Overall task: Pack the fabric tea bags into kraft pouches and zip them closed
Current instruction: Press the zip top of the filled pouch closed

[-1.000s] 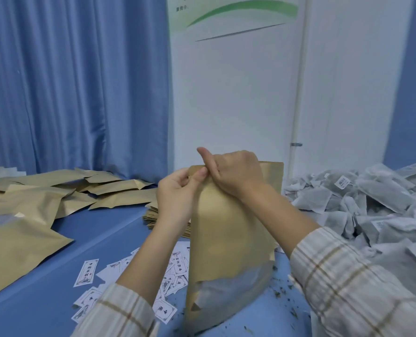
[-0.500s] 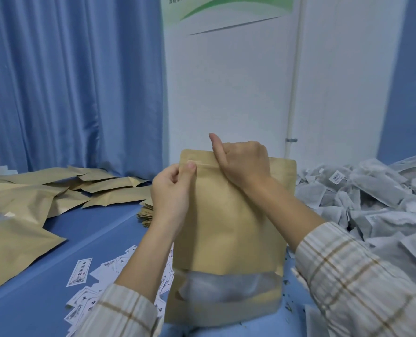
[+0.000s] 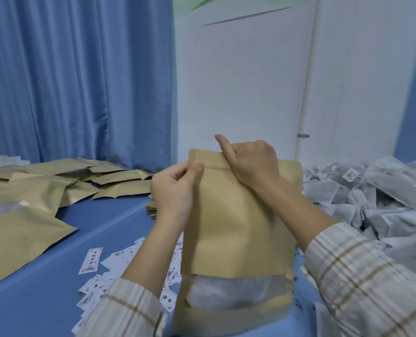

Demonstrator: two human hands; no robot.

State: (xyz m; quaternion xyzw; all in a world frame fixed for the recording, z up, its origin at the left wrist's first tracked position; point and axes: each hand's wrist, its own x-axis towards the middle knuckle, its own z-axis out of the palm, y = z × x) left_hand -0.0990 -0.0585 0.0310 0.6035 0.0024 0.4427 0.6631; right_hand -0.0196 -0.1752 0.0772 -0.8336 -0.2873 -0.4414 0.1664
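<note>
- While the kraft pouch point(image 3: 238, 229) stands upright on the blue table point(image 3: 44, 283), you pinch its top strip with both hands, so the step in hand looks like zipping it closed.
- Your left hand point(image 3: 173, 190) clamps the pouch's upper left corner, thumb on the near face and fingers curled behind it.
- Your right hand point(image 3: 250, 161) grips the strip just right of that, fingers curled over the top edge and thumb raised above it.
- Through the pouch's clear window point(image 3: 231, 291) pale fabric shows, which suggests tea bags are already inside; how many cannot be told.
- Right of the pouch lies a heap of loose tea bags point(image 3: 377, 190); left of it, flat pouches point(image 3: 27, 203) are scattered across the table.
- Just beside the pouch's lower left, small printed labels point(image 3: 91, 260) lie strewn, and behind it sits a low stack of pouches point(image 3: 152, 210).
- The next move, by this reading, calls for running your pinched fingers along the strip toward the right corner, pressing firmly the whole way.
- Whether the zip is already partly sealed cannot be told from here.
</note>
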